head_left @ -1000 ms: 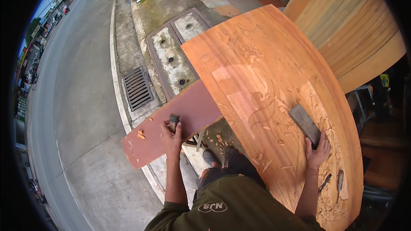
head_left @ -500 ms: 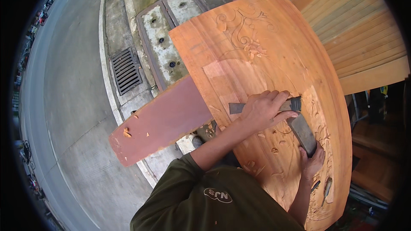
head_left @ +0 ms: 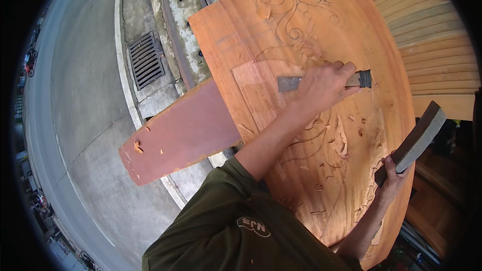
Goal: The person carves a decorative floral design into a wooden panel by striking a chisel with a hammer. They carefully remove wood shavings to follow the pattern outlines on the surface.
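Observation:
My left hand (head_left: 325, 83) is closed on a flat grey metal blade (head_left: 288, 84) with a black wrapped end (head_left: 365, 78), held level over the upper middle of a curved wooden panel (head_left: 216, 45). The panel bears carved and traced scrollwork (head_left: 295, 14) and scattered curled shavings (head_left: 341, 145). Low at the right, my right hand (head_left: 392, 175) grips one end of a long grey rectangular block (head_left: 416, 133), raised at a slant over the panel's right edge. The block does not touch the blade.
A reddish-brown board (head_left: 178, 138) with a few chips juts left from under the panel. A drain grate (head_left: 145, 60) and concrete covers (head_left: 175, 5) lie beside a road (head_left: 85, 95). A slatted wooden piece (head_left: 432, 45) stands at upper right, with dark clutter below it.
My left hand has swung from over the brown board onto the panel, then farther forward with the blade. My right hand has lifted the grey block and shifted it rightward, away from the blade.

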A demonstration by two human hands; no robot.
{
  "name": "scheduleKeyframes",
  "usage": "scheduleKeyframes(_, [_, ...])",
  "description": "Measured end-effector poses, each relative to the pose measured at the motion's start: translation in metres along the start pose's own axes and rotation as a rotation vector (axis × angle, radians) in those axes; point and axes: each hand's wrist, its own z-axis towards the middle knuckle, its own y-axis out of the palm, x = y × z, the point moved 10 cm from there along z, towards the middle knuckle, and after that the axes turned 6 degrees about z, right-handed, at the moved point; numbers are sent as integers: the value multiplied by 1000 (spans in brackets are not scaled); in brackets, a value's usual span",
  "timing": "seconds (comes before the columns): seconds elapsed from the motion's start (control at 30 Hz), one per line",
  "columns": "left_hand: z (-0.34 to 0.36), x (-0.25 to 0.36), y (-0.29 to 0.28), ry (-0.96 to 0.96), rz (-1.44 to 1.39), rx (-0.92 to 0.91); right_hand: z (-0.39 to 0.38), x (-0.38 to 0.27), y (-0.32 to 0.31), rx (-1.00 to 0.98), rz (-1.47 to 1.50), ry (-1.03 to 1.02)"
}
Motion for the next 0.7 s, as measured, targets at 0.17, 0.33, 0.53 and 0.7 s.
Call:
scheduleKeyframes(0.17, [0, -3, -14, -15, -49, 97, 75, -44, 54, 40, 388, -61])
scheduleKeyframes(0.33, [-2, 2, -13, -11, -89, 87, 62, 8, 114, -144, 155, -50])
scheduleKeyframes(0.53, [-2, -11, -17, -56, -102, 93, 64, 8, 127, -204, -140, -10])
scheduleKeyframes(0.7, [1, -15, -4, -104, -41, 24, 59, 25, 128, -212, -118, 24])
